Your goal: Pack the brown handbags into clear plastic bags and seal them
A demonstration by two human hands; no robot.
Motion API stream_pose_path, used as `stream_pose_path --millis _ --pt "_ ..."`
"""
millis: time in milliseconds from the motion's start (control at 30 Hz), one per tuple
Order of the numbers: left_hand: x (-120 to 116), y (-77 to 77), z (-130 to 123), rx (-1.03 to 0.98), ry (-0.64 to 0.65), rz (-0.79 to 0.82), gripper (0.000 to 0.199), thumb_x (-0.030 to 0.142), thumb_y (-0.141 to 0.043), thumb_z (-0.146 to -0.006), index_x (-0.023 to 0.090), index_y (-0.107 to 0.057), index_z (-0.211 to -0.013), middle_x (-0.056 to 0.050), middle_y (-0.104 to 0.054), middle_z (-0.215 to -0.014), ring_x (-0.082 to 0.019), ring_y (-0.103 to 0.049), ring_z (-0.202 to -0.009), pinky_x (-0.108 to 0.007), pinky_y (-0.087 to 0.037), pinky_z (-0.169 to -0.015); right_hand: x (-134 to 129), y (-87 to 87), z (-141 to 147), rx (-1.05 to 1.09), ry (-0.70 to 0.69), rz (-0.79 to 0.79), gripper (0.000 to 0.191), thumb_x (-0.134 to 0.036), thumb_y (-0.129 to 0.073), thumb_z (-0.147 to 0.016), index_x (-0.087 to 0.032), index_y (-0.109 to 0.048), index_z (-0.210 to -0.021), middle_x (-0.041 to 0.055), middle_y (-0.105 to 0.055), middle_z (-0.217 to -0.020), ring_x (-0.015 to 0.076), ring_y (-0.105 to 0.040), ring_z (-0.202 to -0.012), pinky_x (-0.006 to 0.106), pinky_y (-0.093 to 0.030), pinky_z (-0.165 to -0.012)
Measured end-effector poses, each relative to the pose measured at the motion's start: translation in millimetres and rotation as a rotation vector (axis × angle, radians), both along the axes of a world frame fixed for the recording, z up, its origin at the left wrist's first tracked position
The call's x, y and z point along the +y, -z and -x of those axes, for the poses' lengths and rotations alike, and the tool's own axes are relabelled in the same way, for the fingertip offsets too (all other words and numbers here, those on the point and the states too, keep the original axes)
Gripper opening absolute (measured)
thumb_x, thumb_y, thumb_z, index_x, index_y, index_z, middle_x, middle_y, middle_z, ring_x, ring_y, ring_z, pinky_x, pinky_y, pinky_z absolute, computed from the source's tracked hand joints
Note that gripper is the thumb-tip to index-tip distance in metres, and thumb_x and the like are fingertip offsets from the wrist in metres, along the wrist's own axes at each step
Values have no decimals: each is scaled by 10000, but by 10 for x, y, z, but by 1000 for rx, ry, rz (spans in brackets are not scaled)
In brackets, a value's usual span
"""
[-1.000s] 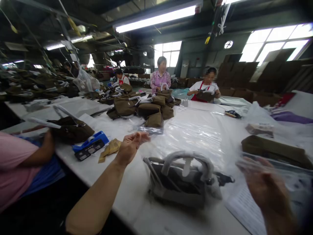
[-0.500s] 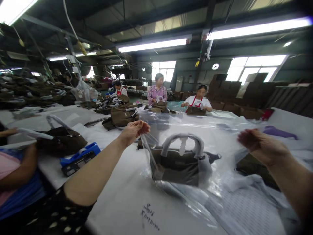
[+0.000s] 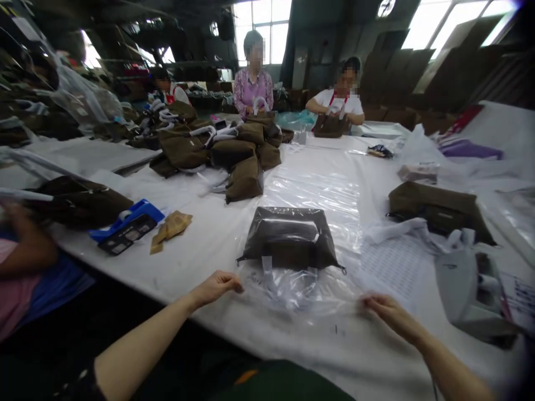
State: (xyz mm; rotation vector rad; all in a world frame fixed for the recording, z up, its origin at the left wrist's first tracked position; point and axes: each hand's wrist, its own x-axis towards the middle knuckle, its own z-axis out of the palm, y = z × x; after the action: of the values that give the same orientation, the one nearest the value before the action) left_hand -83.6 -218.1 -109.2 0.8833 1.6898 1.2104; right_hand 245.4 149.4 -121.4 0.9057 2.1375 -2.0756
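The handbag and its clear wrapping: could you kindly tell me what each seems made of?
The clear wrapping looks like thin glossy plastic film, creased and shining. The dark handbag seems matte fabric or faux leather; the film's glare leaves it open.

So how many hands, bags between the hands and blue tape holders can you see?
Hands: 2, the left hand and the right hand
The bag between the hands: 1
The blue tape holder: 1
Total: 4
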Motion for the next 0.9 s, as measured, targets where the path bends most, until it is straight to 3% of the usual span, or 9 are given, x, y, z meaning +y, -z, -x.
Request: stream_pose_path --millis 100,167,267,367,433,533,700,800,900 --pt "-206 41 -54 93 84 41 225 390 -651 -728 194 -713 -819 -58 -707 -894 -205 -618 -914 -340 -450 -879 -31 -263 -167 -189 -274 -36 296 -376 -749 -611 -155 -706 -804 107 -671 -889 279 -600 -895 382 -457 -817" --pt "-297 -13 -35 258 190 49 152 354 -659 -722 236 -718 -799 -53 -685 -998 -226 -541 -1073 -381 -379 -970 -165 -489 -117 -208 -312 -189 305 -359 -757 -596 -175 -710 -835 102 -668 -909 291 -594 -900 405 -450 -827" --pt "-356 -120 3 464 328 66 121 344 -617 -768 276 -718 -766 -41 -659 -1071 -226 -450 -1180 -404 -310 -1025 -770 -614 169 -13 -292 -470 395 -384 -688 -694 -230 -642 -1055 85 -622 -1069 258 -564 -963 385 -427 -870" --pt "-338 -245 4 512 362 50 160 357 -572 -810 276 -709 -817 -41 -666 -1030 -214 -458 -1162 -378 -326 -1012 -1590 -381 480 -6 -493 -598 679 -437 -755 -605 -186 -543 -1199 121 -590 -1117 289 -535 -1001 401 -418 -881" --pt "-261 -355 -22 554 318 8 198 362 -531 -840 254 -697 -834 -51 -674 -966 -212 -477 -1127 -369 -335 -1000 -1974 -148 598 -99 -530 -767 512 -386 -750 -626 -133 -615 -1050 142 -612 -1014 311 -538 -954 401 -423 -837" --pt "16 -544 -99 723 179 -99 224 341 -483 -874 229 -673 -837 -50 -660 -890 -205 -507 -1036 -372 -324 -986 -2171 76 628 -168 -495 -895 187 -231 -469 -857 -157 -641 -856 110 -636 -867 253 -569 -853 339 -411 -762" --pt "761 -624 -292 1056 -156 -80 205 348 -507 -861 238 -670 -804 -46 -567 -849 -208 -483 -897 -361 -357 -854 -2153 189 577 -93 -245 -523 351 -333 -337 -892 -188 -625 -753 49 -650 -745 200 -592 -732 284 -395 -670" --pt "1128 -436 -423 1073 -232 -59 183 294 -522 -852 216 -650 -748 -45 -531 -763 -207 -485 -815 -344 -380 -776 -2199 415 618 -62 -159 -205 355 -413 -370 -826 -174 -590 -683 25 -610 -667 178 -567 -669 261 -387 -597" --pt "1338 -167 -603 1067 -350 -47 168 234 -477 -868 190 -611 -776 -60 -536 -756 -214 -494 -774 -354 -393 -731 -2223 695 704 -103 -133 -99 334 -440 -420 -762 -166 -576 -651 8 -566 -606 161 -540 -622 256 -372 -566"
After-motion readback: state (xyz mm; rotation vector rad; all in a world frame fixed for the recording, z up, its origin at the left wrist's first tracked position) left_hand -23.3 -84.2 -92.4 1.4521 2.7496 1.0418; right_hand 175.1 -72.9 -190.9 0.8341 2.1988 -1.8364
